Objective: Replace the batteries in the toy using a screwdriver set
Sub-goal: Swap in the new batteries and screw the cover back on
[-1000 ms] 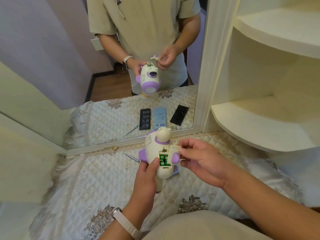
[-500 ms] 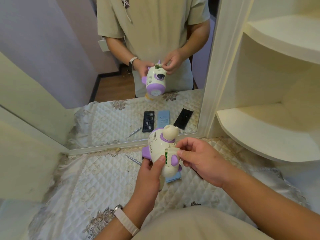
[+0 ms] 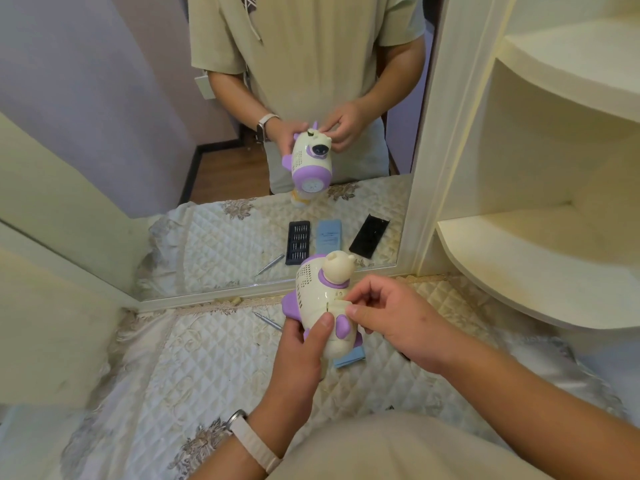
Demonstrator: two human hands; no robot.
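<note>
Cream glossy plastic toy [image 3: 317,292], rounded, with purple stubs and a perforated grille, is being held just below the mirror [image 3: 104,98]. Left hand [image 3: 298,355] is gripping its underside, thumb along the shell. Right hand [image 3: 398,320], fingers curled, is pinching its flank. Slim metal screwdriver [image 3: 266,320] is lying below the mirror.

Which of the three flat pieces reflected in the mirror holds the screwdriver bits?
The left one, the black tray with rows of silver bits. The blue sleeve beside it and the black lid farther right show none.
</note>
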